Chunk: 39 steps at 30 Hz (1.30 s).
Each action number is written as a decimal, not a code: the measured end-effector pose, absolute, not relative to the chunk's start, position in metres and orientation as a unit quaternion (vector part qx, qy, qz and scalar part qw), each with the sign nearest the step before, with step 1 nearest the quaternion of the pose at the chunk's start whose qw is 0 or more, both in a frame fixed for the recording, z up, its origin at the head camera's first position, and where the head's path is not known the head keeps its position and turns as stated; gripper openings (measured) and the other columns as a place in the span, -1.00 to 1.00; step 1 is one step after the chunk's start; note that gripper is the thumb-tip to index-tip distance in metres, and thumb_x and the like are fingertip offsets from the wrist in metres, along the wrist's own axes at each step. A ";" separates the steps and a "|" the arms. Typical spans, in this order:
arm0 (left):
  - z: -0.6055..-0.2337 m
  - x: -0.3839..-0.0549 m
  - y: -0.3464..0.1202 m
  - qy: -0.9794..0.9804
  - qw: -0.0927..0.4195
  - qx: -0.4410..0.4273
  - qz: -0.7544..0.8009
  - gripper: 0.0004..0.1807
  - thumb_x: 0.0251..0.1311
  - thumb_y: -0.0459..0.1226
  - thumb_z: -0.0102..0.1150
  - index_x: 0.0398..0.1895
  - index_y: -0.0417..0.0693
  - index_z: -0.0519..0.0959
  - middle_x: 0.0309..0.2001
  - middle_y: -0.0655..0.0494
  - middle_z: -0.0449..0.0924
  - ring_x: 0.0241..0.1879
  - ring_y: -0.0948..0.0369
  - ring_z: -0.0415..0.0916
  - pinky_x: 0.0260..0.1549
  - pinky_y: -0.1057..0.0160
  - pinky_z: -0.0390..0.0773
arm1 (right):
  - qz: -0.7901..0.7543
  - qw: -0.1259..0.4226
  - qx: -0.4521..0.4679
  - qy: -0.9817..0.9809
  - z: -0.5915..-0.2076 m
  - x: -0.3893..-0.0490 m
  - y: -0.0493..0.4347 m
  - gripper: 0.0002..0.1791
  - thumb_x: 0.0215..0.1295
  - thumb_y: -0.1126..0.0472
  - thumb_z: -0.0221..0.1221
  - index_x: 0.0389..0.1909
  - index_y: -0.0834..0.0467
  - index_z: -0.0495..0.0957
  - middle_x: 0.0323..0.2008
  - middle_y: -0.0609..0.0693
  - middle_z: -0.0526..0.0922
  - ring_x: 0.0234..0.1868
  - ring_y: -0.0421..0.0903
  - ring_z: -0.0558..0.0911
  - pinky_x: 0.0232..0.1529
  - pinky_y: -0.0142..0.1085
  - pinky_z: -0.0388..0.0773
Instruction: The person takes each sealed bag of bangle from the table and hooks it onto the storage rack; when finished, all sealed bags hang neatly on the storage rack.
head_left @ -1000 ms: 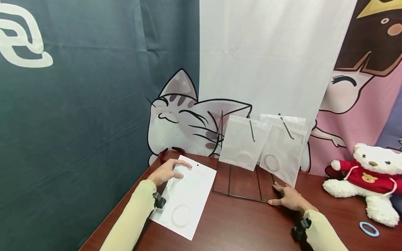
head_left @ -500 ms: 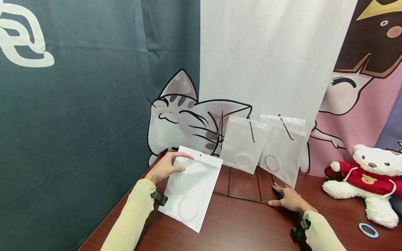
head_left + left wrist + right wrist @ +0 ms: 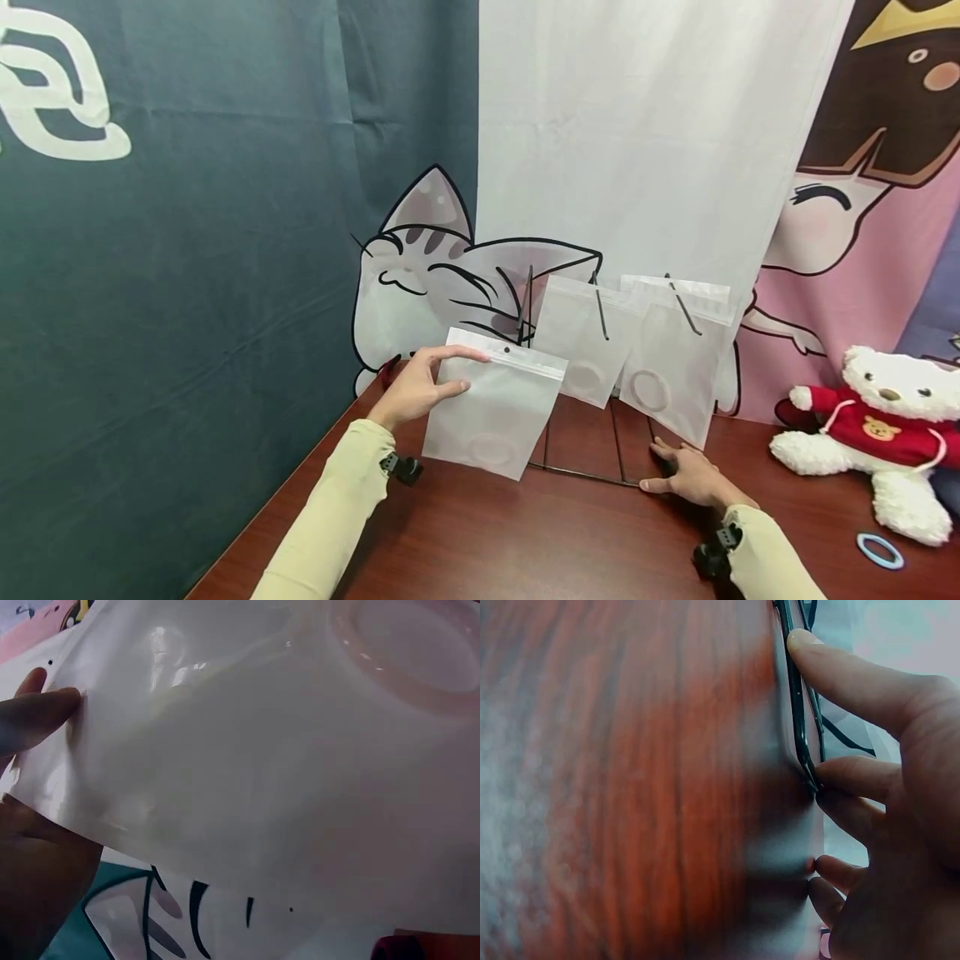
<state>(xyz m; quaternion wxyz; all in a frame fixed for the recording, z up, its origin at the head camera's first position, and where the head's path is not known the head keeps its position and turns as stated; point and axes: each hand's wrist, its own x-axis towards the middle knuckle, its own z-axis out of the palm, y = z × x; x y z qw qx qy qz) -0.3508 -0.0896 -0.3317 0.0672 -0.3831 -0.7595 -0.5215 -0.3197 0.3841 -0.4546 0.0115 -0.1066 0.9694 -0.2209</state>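
My left hand point(image 3: 423, 387) pinches the upper left side of a white zip bag point(image 3: 498, 412), its thumb in front. A pale ring point(image 3: 491, 450) shows through near the bag's bottom, and a small punched hole sits at the top. In the head view the bag overlaps the left part of a black wire display rack point(image 3: 581, 475), close before its left hook point(image 3: 525, 304). My right hand point(image 3: 693, 473) rests at the rack's front right corner, thumb pressing the base wire point(image 3: 795, 697), fingers spread and touching down alongside.
Two zip bags with rings, one in the middle point(image 3: 588, 333) and one at right point(image 3: 678, 367), hang on the rack's other hooks. A white teddy bear point(image 3: 885, 417) and a blue ring point(image 3: 880, 551) lie on the table point(image 3: 600, 542) at right. Printed curtains point(image 3: 637, 125) stand behind.
My left hand has lifted the zip bag off the table and carried it right and up toward the rack's left hook; the bag now hangs more upright. The right hand has stayed put.
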 end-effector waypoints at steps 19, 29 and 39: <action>-0.318 -0.355 -0.065 -0.757 0.120 -0.368 -0.527 -0.49 0.30 -0.53 0.24 0.25 0.06 0.71 0.30 0.10 0.66 -0.08 0.34 0.44 -0.19 0.36 0.42 | -0.220 0.012 -0.105 0.970 -0.450 -0.315 0.379 0.02 0.17 -0.14 0.50 0.43 0.46 0.39 0.49 0.49 0.30 0.48 0.62 0.22 0.31 0.49 0.28; -0.316 -0.368 -0.060 -0.751 0.114 -0.361 -0.541 -0.49 0.27 -0.54 0.21 0.26 -0.02 0.69 0.33 0.01 0.63 0.27 0.08 0.54 0.18 0.17 0.52 | -0.204 -0.015 -0.121 0.971 -0.451 -0.316 0.381 -0.02 0.18 -0.10 0.51 0.40 0.49 0.42 0.45 0.49 0.36 0.45 0.61 0.27 0.28 0.43 0.35; -0.312 -0.392 -0.043 -0.755 0.112 -0.329 -0.556 -0.48 0.28 -0.56 0.22 0.25 0.00 0.70 0.35 0.06 0.61 0.35 0.12 0.46 0.18 0.15 0.49 | -0.203 -0.004 -0.113 0.973 -0.450 -0.316 0.380 -0.01 0.19 -0.12 0.50 0.43 0.46 0.40 0.47 0.47 0.34 0.46 0.63 0.23 0.26 0.48 0.32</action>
